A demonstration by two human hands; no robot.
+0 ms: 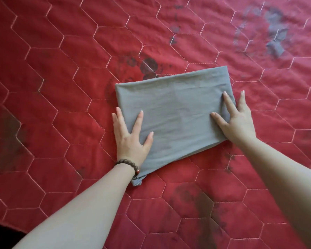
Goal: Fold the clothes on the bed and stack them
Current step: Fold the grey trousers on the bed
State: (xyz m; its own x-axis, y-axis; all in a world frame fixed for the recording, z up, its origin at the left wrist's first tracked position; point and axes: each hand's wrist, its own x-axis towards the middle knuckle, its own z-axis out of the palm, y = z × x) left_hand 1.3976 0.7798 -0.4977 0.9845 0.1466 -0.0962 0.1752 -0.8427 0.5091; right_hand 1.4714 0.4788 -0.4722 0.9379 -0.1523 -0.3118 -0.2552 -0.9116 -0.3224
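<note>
Head view: grey folded garment (174, 112) lies flat on the red quilted bedspread (61, 87), just right of frame centre, a rough rectangle with its long axis running from 7 o'clock to 1 o'clock. The surface is mostly smooth, with faint creases; one small corner pokes out at the 7 o'clock end, beside the left wrist.

Left hand (131, 139) rests palm-down on the garment's 9 o'clock edge. Fingers straight and spread, thumb and index on the cloth, outer fingers over the edge onto the bedspread. Forearm enters from 7 o'clock. A bracelet (128, 166) of dark beads with one red bead sits on this wrist.

Right hand (237, 119) lies palm-down at the garment's 3 o'clock edge. Fingers extended and splayed, thumb and at least one finger pressing on the cloth, another finger off it on the bedspread. Forearm enters from 4 o'clock.

Hands are well apart, one at each short end of the garment, both flat; neither is curled round anything.

The bedspread has pale hexagonal stitching and faded dark floral prints at 12, 1 and 6 o'clock of the garment.
</note>
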